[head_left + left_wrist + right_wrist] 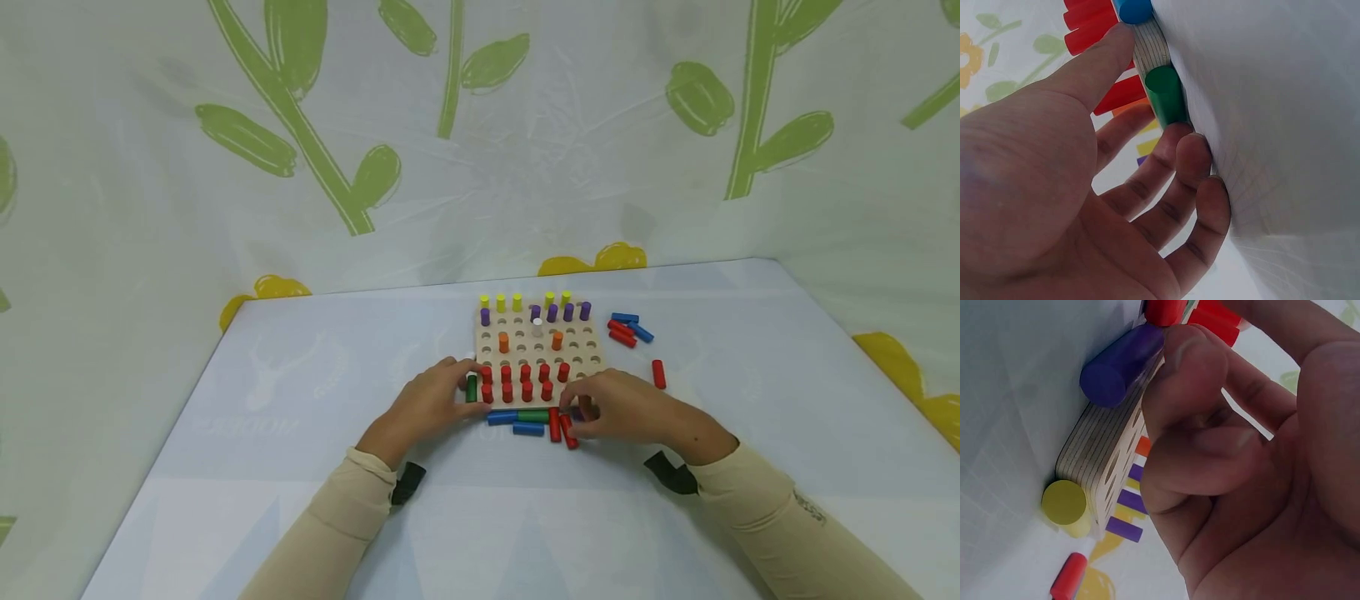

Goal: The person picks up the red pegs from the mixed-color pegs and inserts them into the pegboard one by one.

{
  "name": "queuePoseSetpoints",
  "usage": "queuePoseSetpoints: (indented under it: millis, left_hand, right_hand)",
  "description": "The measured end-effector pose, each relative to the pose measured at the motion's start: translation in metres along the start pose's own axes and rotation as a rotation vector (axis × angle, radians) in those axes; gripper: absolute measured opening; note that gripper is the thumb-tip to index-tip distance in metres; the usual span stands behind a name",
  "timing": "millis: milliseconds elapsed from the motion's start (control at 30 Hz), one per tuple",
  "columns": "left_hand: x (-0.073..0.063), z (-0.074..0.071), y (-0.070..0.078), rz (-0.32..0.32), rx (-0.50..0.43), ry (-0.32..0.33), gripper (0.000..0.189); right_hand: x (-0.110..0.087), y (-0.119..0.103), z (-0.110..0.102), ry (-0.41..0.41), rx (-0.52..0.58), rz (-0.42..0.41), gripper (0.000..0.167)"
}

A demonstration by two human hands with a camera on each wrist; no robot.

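Note:
A wooden pegboard [579, 400] stands on the table with red, orange, white, purple and yellow pegs upright in some of its holes. My left hand [426, 408] rests at its front left corner, thumb by the front edge and index finger near a red peg [487, 375]. A green peg [1165, 94] lies along the board's left side, close to those fingers. My right hand [622, 406] reaches down at the front right corner, its thumb beside a loose red peg [568, 432]. A purple peg [1110, 378] lies under its fingers; I cannot tell whether they pinch anything.
Blue pegs [528, 429] and a green peg [534, 416] lie along the board's front edge. To the right are a small group of red and blue pegs [622, 333] and a single red peg [658, 374]. A yellow peg [1065, 503] lies by the board's right side.

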State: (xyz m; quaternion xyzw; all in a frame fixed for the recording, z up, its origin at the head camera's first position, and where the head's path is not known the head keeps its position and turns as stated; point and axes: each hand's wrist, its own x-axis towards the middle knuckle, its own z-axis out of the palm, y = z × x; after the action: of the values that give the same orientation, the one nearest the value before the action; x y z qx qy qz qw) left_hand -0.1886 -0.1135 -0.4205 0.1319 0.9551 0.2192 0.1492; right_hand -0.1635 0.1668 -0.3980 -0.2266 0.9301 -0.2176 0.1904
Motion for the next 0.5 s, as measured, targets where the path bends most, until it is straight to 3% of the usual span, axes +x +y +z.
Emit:
queuePoseSetpoints:
  millis: [500]
  left_hand:
    - [-0.0014,-0.0011,0.0014,0.003,-0.003,0.000,0.066]
  right_hand:
    - [0.0010,0.0005,0.0040,-0.013,-0.034,-0.001,0.036]
